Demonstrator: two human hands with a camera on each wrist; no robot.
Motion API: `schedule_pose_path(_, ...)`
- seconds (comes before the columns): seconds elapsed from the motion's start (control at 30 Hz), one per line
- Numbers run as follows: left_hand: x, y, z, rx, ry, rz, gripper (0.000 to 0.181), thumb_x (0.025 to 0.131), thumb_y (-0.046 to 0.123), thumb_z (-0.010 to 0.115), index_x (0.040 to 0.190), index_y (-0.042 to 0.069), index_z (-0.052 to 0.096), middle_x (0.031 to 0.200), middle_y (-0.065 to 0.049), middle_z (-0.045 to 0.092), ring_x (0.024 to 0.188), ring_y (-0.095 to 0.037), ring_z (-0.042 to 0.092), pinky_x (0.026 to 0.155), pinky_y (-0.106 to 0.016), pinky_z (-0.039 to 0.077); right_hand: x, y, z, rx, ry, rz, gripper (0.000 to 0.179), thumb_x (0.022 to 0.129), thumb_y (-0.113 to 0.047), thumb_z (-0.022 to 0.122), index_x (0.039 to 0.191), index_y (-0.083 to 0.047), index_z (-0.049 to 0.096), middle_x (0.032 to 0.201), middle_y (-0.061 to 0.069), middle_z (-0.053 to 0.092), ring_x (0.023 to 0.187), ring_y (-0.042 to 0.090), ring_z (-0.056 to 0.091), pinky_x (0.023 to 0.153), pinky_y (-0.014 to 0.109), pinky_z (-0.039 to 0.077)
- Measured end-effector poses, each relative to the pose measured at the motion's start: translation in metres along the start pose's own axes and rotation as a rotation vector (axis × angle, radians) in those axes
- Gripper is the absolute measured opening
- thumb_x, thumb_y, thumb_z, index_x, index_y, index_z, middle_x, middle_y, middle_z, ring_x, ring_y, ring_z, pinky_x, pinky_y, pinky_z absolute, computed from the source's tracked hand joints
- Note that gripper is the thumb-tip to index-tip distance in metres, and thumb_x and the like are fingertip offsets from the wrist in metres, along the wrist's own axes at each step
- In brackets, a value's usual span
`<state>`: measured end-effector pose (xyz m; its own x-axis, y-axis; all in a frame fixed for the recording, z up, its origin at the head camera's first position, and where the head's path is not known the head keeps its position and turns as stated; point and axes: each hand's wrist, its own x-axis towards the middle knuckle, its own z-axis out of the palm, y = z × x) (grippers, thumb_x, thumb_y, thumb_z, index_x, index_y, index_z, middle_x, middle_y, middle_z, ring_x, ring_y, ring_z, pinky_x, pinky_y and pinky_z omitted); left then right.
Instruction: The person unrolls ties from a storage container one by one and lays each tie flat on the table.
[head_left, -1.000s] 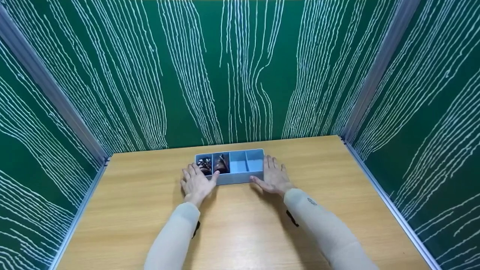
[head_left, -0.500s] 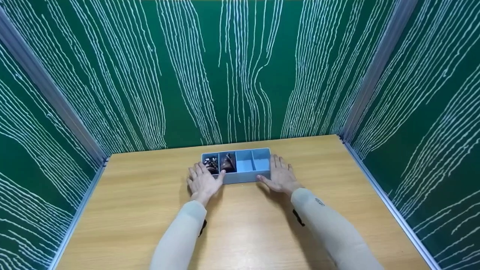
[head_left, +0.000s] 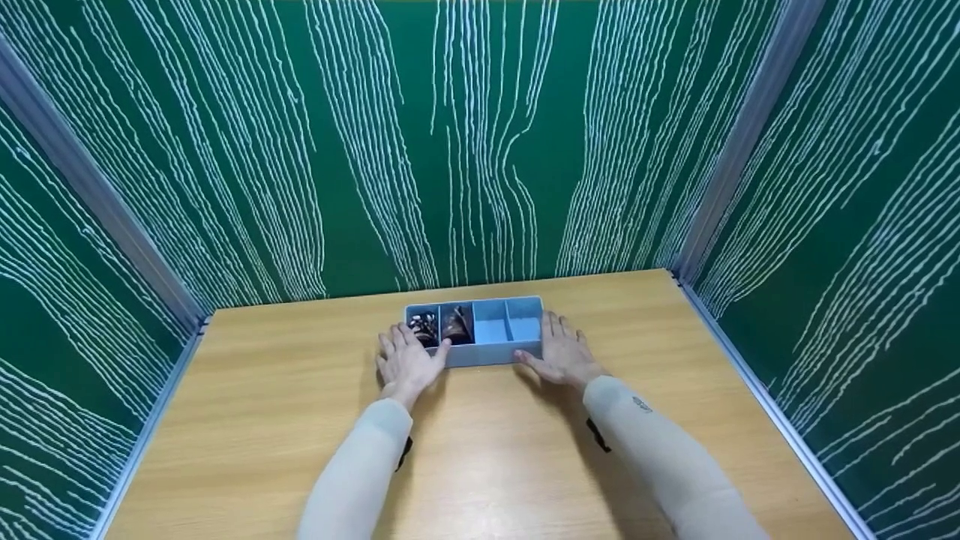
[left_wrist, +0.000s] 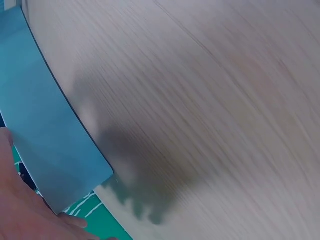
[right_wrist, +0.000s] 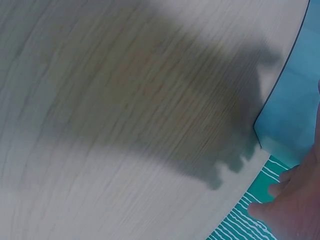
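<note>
A light blue divided box [head_left: 491, 355] stands near the back of the table. Its leftmost compartment holds small dark, shiny pieces [head_left: 423, 327], and the one beside it holds a brown, dark-toned item [head_left: 456, 324] of unclear kind. The two compartments on the right show bare blue floors. My left hand [head_left: 409, 364] rests against the box's left end, fingers extended and thumb at the front wall. At the right end lies my right hand [head_left: 564, 356], its fingers straight along the side and its thumb tip at the front. In the left wrist view, the box's front wall [left_wrist: 45, 110] fills the left edge.
The wooden table [head_left: 480, 465] stretches toward me and to both sides of the box. Behind it rises a green panel [head_left: 375, 247] with wavy white lines. Similar panels flank both sides, joined by grey metal posts [head_left: 731, 165].
Both hands and the box between them have shifted a little to the right, mostly in the earlier half second. Since then they have stayed almost still.
</note>
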<state>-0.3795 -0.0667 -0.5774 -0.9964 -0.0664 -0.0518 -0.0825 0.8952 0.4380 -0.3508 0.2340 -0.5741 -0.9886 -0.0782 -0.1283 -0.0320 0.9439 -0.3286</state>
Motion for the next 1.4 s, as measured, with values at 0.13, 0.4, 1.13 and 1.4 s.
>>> schedule_pose_path(0.13,0.001,-0.003,-0.001,-0.013,-0.008,0.012,0.113,0.106,0.075,0.052,0.177,-0.003,0.015,0.188,-0.026,0.016,0.176,-0.051,0.009,0.142,-0.071,0.020,-0.001,-0.001,-0.002,0.004,-0.009,0.002,0.115,0.108,-0.077,0.047,0.178,0.001,-0.001,0.189,0.027,0.004,0.176,0.051,0.010,0.142,0.072,0.012)
schedule_pose_path(0.4,0.005,-0.010,-0.004,-0.019,0.005,0.072,0.110,0.107,0.071,0.056,0.175,-0.008,0.021,0.185,-0.029,0.022,0.175,-0.053,0.014,0.140,-0.070,0.026,-0.001,-0.002,-0.004,0.021,0.006,-0.009,0.117,0.107,-0.076,0.049,0.178,0.004,0.001,0.187,0.031,0.010,0.174,0.054,0.014,0.140,0.076,0.015)
schedule_pose_path(1.13,0.005,-0.012,-0.012,-0.025,-0.032,0.107,0.112,0.107,0.071,0.057,0.175,-0.009,0.016,0.186,-0.031,0.018,0.175,-0.051,0.013,0.143,-0.066,0.022,0.008,-0.007,-0.010,0.007,0.005,-0.002,0.118,0.107,-0.080,0.044,0.178,0.004,0.000,0.189,0.027,0.001,0.176,0.050,0.007,0.143,0.072,0.012)
schedule_pose_path(1.4,0.010,-0.033,-0.014,-0.045,-0.060,0.193,0.105,0.111,0.067,0.051,0.176,-0.007,0.014,0.187,-0.030,0.016,0.175,-0.053,0.009,0.143,-0.067,0.019,0.014,-0.026,-0.028,0.042,0.072,-0.110,0.117,0.105,-0.086,0.042,0.179,-0.001,0.012,0.189,0.024,0.011,0.176,0.048,0.013,0.143,0.070,0.014)
